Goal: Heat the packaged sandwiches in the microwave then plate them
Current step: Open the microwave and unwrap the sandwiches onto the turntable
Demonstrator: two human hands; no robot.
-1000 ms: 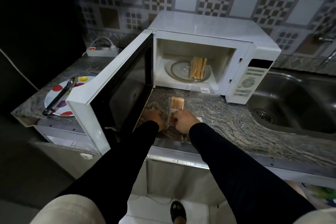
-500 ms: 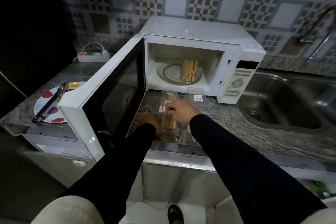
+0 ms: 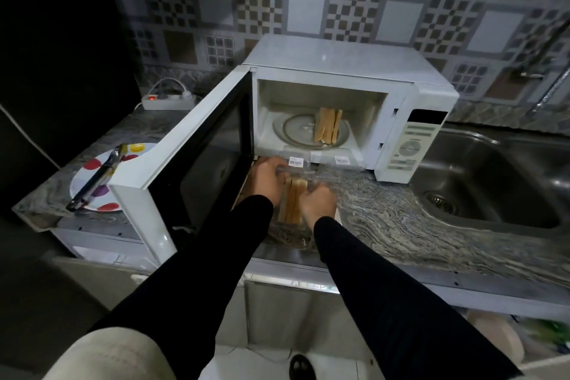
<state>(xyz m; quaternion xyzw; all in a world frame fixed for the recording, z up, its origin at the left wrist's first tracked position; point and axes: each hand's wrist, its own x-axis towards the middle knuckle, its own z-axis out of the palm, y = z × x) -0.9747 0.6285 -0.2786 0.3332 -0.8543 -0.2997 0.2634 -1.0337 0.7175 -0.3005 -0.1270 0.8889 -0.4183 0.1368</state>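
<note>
Second sandwich [image 3: 294, 200] now sits upright between both hands, left hand [image 3: 266, 174] peeling the clear pack [image 3: 303, 160] open, right hand [image 3: 317, 202] gripping bread, so microwave [image 3: 339, 95] loading's next.

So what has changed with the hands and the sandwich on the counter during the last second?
The left hand went forward to the clear pack in front of the microwave. The right hand went forward, then came back beside the sandwich on the counter. The sandwich on the turntable, the open door and the plate with tongs stayed.
</note>
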